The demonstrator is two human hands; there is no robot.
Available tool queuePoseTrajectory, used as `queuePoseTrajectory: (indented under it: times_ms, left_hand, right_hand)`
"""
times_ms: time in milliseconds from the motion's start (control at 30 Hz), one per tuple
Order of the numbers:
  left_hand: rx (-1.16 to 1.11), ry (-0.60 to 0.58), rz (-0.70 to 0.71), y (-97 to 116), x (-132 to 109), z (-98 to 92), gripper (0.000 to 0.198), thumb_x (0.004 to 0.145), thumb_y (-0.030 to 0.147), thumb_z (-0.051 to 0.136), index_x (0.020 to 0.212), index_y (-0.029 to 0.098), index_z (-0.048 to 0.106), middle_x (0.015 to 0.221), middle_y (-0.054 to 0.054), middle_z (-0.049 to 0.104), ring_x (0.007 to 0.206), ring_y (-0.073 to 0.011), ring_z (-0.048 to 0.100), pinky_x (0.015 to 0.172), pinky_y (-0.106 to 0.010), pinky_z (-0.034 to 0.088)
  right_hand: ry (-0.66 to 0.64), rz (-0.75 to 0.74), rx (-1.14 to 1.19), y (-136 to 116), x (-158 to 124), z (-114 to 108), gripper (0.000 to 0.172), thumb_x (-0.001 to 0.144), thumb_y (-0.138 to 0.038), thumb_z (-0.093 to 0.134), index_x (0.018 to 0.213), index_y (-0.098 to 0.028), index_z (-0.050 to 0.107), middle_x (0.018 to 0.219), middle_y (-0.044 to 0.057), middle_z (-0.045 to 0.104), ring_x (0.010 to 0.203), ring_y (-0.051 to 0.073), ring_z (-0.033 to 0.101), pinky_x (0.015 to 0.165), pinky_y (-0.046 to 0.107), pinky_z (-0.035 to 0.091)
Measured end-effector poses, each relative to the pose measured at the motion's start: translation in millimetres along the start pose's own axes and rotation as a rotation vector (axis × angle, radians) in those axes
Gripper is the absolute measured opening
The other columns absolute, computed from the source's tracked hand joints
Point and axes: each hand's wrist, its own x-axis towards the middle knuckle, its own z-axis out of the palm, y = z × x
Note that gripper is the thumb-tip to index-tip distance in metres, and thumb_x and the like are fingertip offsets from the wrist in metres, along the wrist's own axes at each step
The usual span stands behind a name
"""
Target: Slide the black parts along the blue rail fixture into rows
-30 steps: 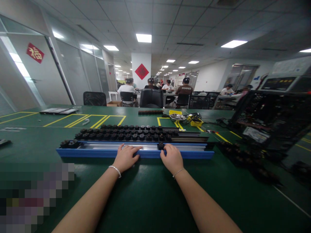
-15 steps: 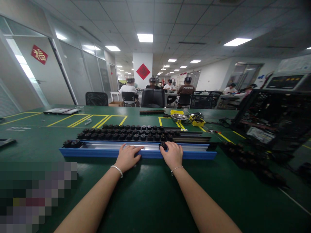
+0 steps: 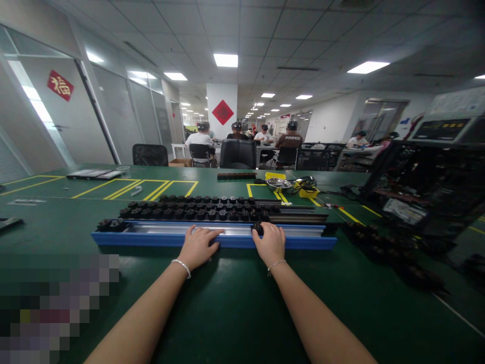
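A long blue channel (image 3: 147, 240) with a silvery inner strip lies crosswise before me. Over its near wall my left hand (image 3: 197, 246) is hooked, fingertips inside and thumb at the front. Toward the channel's right part, my right hand (image 3: 270, 243) has its fingers around a small black socket-like module (image 3: 257, 229), partly hidden by the fingers. More black modules (image 3: 113, 225) sit at the channel's left end. Just behind are several dark rails (image 3: 303, 218) carrying rows of similar black modules (image 3: 200, 207).
The green table (image 3: 227, 313) has yellow tape lines. At the right stand dark equipment (image 3: 409, 177) and a pile of black parts (image 3: 382, 247). A metal bowl (image 3: 279, 183), yellow trays (image 3: 308, 192) and a short dark strip (image 3: 237, 176) lie farther back. People sit beyond.
The black module looks slightly tilted or shifted to the right under my right fingers. My left hand stays in place on the channel.
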Motion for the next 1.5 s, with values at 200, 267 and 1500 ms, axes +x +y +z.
queuePoseTrajectory:
  times_ms: [200,267,1500]
  left_hand:
    - [0.001,0.002,0.004,-1,0,-0.1,0.040,0.084,0.037,0.046,0.124,0.038,0.052,0.102,-0.001,0.067,0.102,-0.0214,0.055,0.105,-0.050,0.017]
    - [-0.003,-0.005,0.000,0,0,-1.0,0.040,0.084,0.037,0.046,0.124,0.037,0.052,0.102,-0.001,0.067,0.102,-0.0210,0.055,0.106,-0.050,0.016]
    - [-0.001,0.005,0.011,0,0,-1.7,0.040,0.084,0.035,0.046,0.124,0.037,0.052,0.100,-0.001,0.067,0.100,-0.0209,0.056,0.105,-0.050,0.018]
  right_hand:
    - [0.019,-0.018,-0.008,3,0,1,0.030,0.082,-0.033,0.048,0.102,-0.014,0.062,0.110,0.011,0.064,0.109,0.022,0.051,0.104,0.041,0.020]
    - [0.017,-0.020,-0.017,3,0,1,0.031,0.082,-0.033,0.047,0.102,-0.014,0.061,0.110,0.011,0.063,0.108,0.022,0.051,0.104,0.041,0.021]
    - [0.032,0.023,-0.082,12,0,-3,0.031,0.084,-0.030,0.044,0.103,-0.012,0.059,0.112,0.013,0.061,0.109,0.024,0.050,0.105,0.040,0.019]
